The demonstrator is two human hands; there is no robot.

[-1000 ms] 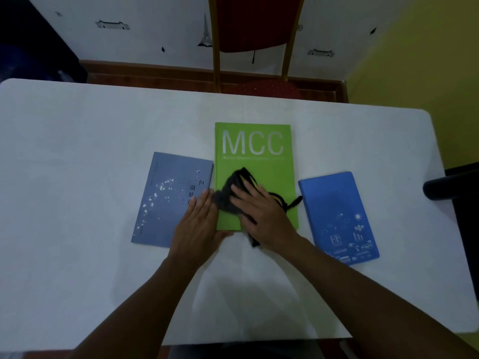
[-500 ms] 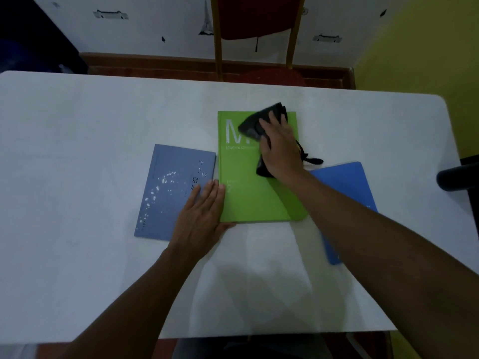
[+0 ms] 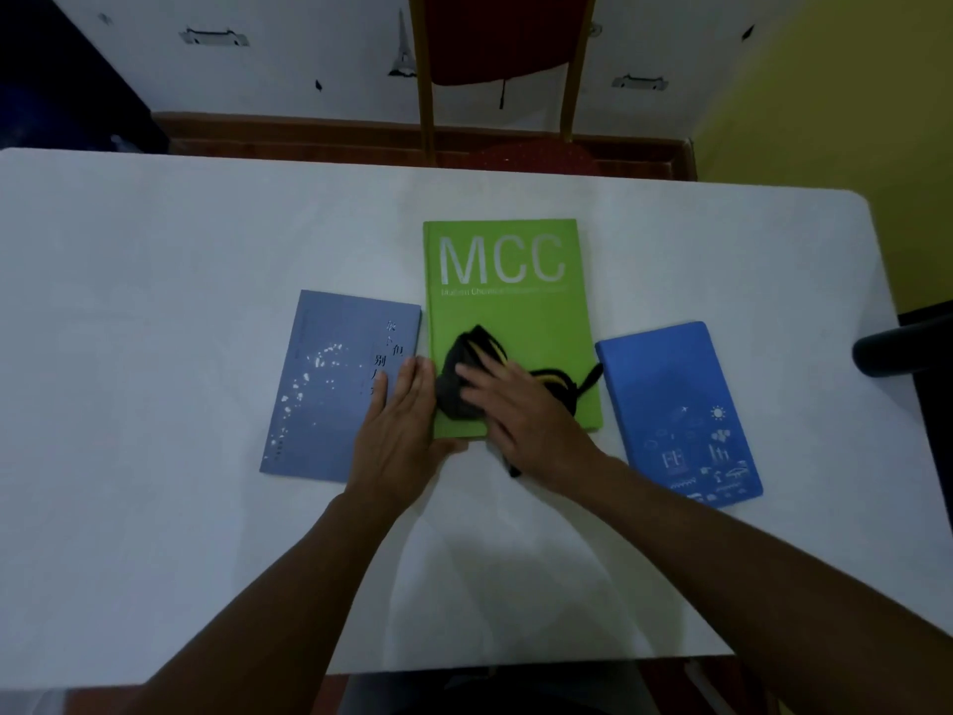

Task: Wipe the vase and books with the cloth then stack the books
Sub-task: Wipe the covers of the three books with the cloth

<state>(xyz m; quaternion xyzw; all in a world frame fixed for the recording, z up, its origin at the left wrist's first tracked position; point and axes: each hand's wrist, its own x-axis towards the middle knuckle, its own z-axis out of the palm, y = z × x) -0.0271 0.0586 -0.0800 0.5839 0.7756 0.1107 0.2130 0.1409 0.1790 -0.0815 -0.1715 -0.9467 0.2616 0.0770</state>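
Right grip [image 3: 521,410], fingers flat, presses black cloth [image 3: 456,394] onto near end of green MCC book [image 3: 510,312] | long axis runs away from person | left grip [image 3: 399,430], flat and holding nothing, steadies left edge.

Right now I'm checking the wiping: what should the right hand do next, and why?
Probably slide the cloth up the green book: the right hand presses it on the lower cover, the lettered upper half lies uncovered, and the left hand rests at its edge.

Middle: MCC book [image 3: 505,312], cloth [image 3: 459,389] on it.
Left: second book [image 3: 330,394].
Right: third book [image 3: 670,405].
Behind tabletop [image 3: 154,250]: chair [image 3: 508,38].
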